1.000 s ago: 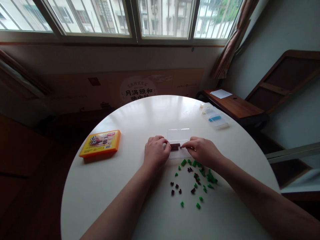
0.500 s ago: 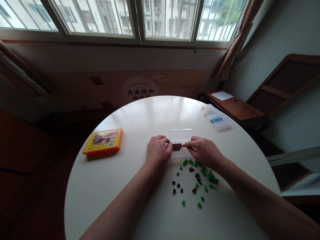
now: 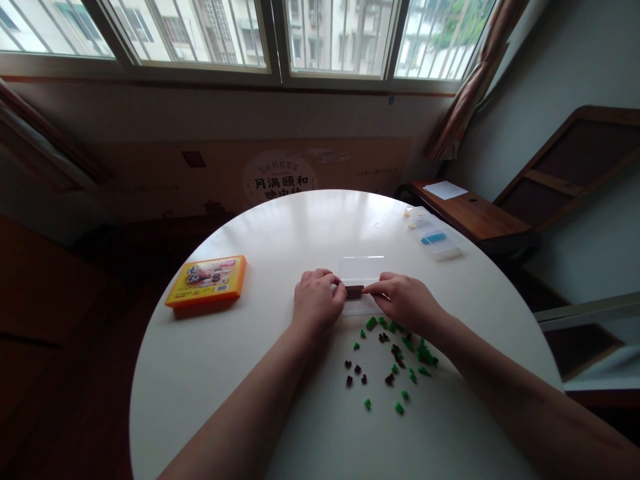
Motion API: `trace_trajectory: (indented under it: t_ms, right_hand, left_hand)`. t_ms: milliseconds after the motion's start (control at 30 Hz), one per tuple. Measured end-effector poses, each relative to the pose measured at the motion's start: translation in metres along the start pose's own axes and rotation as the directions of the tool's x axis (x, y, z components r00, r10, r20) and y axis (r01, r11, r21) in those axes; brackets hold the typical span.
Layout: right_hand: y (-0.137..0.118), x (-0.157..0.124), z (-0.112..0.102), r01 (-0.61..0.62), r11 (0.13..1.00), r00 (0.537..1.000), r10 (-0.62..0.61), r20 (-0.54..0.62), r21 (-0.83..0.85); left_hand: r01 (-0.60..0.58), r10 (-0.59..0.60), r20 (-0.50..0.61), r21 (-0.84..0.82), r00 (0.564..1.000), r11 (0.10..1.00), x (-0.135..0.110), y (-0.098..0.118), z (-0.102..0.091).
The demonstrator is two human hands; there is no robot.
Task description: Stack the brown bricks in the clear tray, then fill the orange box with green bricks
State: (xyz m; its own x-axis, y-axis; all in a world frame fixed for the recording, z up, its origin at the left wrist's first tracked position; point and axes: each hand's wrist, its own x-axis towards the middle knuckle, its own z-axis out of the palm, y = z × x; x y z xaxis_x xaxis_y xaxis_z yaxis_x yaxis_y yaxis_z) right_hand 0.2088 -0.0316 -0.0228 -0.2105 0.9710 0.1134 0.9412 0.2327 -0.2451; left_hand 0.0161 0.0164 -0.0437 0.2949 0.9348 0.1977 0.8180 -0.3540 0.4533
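Observation:
A clear plastic box (image 3: 363,267) lies with its lid folded back near the middle of the table, and a ribbed block of small dark brown toy bricks (image 3: 355,292) sits in it. My left hand (image 3: 319,300) is closed at the box's left side, thumb and forefinger at the block's left end. From the right, my right hand (image 3: 407,300) brings its fingertips, pressed together, against the block's right end. Whether a tiny piece is between them cannot be seen. Loose green bricks (image 3: 371,323) and loose brown bricks (image 3: 349,381) are scattered nearer to me.
An orange and yellow box (image 3: 207,283) lies on the left of the round white table (image 3: 200,393). Several clear cases (image 3: 443,248), one with a blue block inside, sit at the far right. Beyond the table stands a wooden surface (image 3: 500,220) with a paper sheet.
My right fingertips have shifted slightly left, up against the brown block's end. A small green brick once hidden now shows beside the box's near edge. My left hand stays put.

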Motion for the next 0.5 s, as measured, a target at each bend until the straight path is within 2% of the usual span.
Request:
trace_trajectory:
  t_ms: [500]
  right_hand:
    - [0.0011,-0.0014,0.0001,0.013,0.999,0.999,-0.012,-0.035,0.052]
  left_hand:
    - [-0.002,0.002,0.009,0.012,1.0,1.0,-0.0001,0.0,-0.0003]
